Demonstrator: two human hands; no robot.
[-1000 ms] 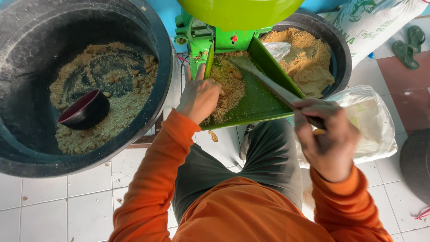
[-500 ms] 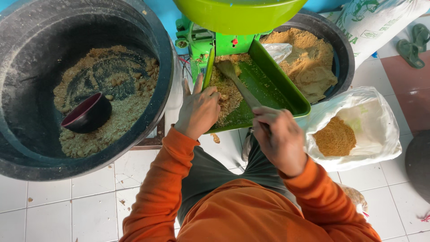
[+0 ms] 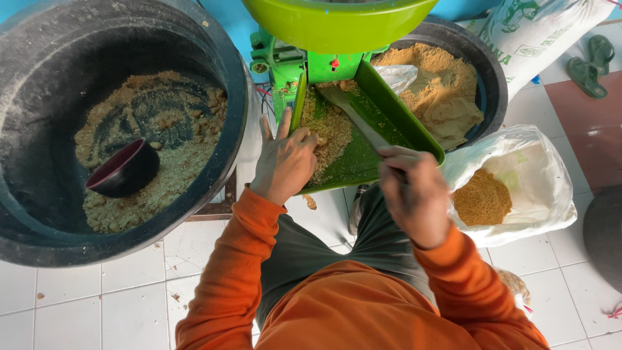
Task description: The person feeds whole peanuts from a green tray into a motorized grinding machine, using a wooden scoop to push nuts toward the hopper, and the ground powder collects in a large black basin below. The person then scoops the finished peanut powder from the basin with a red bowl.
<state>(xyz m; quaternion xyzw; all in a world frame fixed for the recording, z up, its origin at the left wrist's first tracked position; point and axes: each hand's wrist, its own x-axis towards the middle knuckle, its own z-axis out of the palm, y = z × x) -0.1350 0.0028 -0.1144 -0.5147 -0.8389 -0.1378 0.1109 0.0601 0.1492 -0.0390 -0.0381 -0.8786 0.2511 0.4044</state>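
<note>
Currently, head view, looking down at both hands over a green chute tray (image 3: 395,120) w/ raised sides, which is sloping out from a green machine (image 3: 304,65) under a lime-green hopper bowl (image 3: 337,23).

Left hand (image 3: 285,162) is resting at the tray's left rim, fingers spread and partly open, fingertips touching the brown crumbly meal (image 3: 327,129) piled along the tray's left half. Not gripping anything.

Right hand (image 3: 414,194) is closed around the handle of a flat scraper (image 3: 353,113); blade is lying across the tray floor, tip pointing toward the machine outlet, approx. at the edge of the meal pile. Hand itself is sitting at the tray's lower lip; its fingers are somewhat blurred.

Surroundings:
- Large black tub (image 3: 233,84), left of the machine, is holding a thin layer of coarse meal; a small dark bowl (image 3: 123,170) is lying tilted in it.
- Second black tub (image 3: 489,78), behind and right of the tray, is holding finer tan powder plus a crumpled clear plastic piece (image 3: 396,74).
- White plastic bag (image 3: 538,194), open-mouthed, is sitting just right of the tray's lower end, w/ a heap of tan meal inside.
- Printed white sack (image 3: 551,32) at upper right; green sandals (image 3: 593,61) beside it on the tiles.

Person is wearing orange long sleeves (image 3: 236,285), grey trousers. Floor: white tiles w/ scattered crumbs.
</note>
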